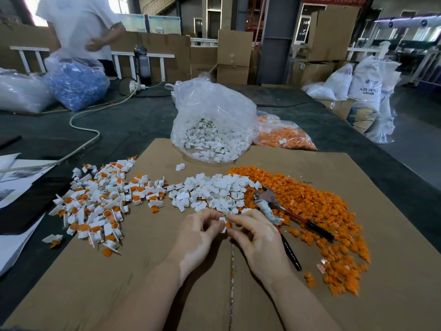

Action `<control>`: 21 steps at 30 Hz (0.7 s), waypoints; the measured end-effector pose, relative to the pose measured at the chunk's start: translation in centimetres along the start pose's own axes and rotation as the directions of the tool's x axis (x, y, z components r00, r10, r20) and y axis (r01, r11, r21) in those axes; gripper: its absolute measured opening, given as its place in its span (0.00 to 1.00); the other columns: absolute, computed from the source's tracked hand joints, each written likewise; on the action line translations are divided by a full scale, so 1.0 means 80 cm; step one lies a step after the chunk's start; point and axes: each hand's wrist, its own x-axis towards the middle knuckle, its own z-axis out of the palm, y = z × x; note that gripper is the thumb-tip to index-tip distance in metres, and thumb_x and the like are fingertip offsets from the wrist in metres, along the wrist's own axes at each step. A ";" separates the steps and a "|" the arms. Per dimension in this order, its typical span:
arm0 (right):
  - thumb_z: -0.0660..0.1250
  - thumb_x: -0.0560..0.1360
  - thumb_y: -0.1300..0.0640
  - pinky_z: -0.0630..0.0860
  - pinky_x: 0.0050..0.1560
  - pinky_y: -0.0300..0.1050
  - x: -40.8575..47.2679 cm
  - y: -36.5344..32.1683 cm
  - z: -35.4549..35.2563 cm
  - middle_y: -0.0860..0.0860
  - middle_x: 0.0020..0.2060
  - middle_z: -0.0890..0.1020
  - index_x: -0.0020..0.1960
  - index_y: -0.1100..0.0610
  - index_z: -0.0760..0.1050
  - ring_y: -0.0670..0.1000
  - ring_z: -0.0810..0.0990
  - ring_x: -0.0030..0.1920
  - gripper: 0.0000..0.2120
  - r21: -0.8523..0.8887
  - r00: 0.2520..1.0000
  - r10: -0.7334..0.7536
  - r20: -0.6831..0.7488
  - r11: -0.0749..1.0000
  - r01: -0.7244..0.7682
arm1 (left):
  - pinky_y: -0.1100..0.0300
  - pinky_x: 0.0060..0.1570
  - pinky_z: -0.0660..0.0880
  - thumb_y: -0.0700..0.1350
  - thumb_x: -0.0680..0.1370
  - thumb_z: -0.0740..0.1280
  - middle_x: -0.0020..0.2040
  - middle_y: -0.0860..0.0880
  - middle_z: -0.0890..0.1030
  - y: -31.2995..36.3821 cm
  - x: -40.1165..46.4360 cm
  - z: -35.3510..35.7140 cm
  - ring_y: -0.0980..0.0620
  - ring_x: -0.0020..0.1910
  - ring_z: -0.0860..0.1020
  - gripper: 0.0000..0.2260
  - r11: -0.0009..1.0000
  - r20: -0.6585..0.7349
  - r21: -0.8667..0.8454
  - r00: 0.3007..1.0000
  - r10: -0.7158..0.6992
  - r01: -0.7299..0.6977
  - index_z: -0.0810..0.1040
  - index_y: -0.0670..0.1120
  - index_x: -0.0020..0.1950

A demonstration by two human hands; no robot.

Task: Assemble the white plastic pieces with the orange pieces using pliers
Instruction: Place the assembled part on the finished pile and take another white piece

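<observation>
My left hand [200,231] pinches a small white plastic piece [223,220] at its fingertips. Against it, my right hand [256,235] pinches an orange piece [228,225]; the two pieces touch between my hands over the cardboard sheet [148,278]. Just beyond my fingers lies a pile of loose white pieces [214,191]. A heap of orange pieces [317,211] spreads to the right. The pliers [284,215], with red and black handles, lie on the orange heap right of my right hand, untouched. Joined white-and-orange pieces [100,201] are heaped at the left.
A clear bag of white pieces [212,123] stands open at the cardboard's far edge, with a bag of orange pieces [284,137] beside it. A white cable [90,130] crosses the dark table. Papers [14,185] lie at the left. A person [81,27] stands behind a bag of blue parts [76,84].
</observation>
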 end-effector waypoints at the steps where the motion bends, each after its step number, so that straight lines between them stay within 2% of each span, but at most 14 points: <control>1: 0.72 0.71 0.63 0.76 0.44 0.40 0.000 0.000 0.000 0.45 0.41 0.76 0.55 0.54 0.81 0.43 0.76 0.41 0.13 -0.005 1.000 -0.005 -0.002 1.000 0.005 | 0.72 0.32 0.67 0.41 0.76 0.67 0.35 0.45 0.79 0.000 0.000 0.000 0.62 0.31 0.72 0.04 1.000 -0.001 0.006 1.000 0.002 -0.002 0.80 0.49 0.44; 4: 0.71 0.71 0.63 0.76 0.43 0.40 0.000 0.000 -0.001 0.46 0.41 0.77 0.53 0.55 0.81 0.44 0.76 0.41 0.12 -0.015 1.000 -0.014 -0.006 1.000 0.014 | 0.70 0.33 0.67 0.42 0.76 0.67 0.37 0.43 0.80 -0.001 0.000 0.000 0.58 0.33 0.73 0.04 1.000 -0.010 0.027 1.000 0.006 -0.005 0.79 0.49 0.44; 8: 0.72 0.71 0.63 0.76 0.43 0.40 0.001 0.000 0.000 0.45 0.42 0.76 0.52 0.55 0.82 0.44 0.76 0.41 0.10 -0.024 1.000 -0.017 -0.012 1.000 0.017 | 0.72 0.32 0.66 0.42 0.76 0.67 0.33 0.49 0.77 -0.001 0.001 0.000 0.62 0.30 0.71 0.04 0.999 -0.010 0.037 1.000 0.011 -0.010 0.79 0.50 0.43; 17: 0.72 0.71 0.63 0.76 0.44 0.42 0.000 0.003 0.000 0.46 0.42 0.77 0.52 0.56 0.82 0.45 0.76 0.41 0.10 -0.043 1.000 -0.025 -0.004 0.999 0.025 | 0.69 0.32 0.66 0.41 0.74 0.70 0.30 0.51 0.75 0.001 0.001 0.002 0.57 0.30 0.71 0.01 1.000 -0.024 -0.017 1.000 -0.006 0.006 0.80 0.43 0.44; 21: 0.74 0.70 0.60 0.76 0.45 0.37 -0.001 0.002 -0.001 0.47 0.43 0.78 0.53 0.57 0.81 0.43 0.77 0.42 0.12 -0.091 0.999 -0.037 -0.037 0.995 0.034 | 0.71 0.30 0.65 0.40 0.74 0.70 0.30 0.50 0.74 0.003 0.003 0.005 0.59 0.28 0.70 0.04 1.000 -0.040 -0.012 0.999 -0.027 0.027 0.79 0.41 0.46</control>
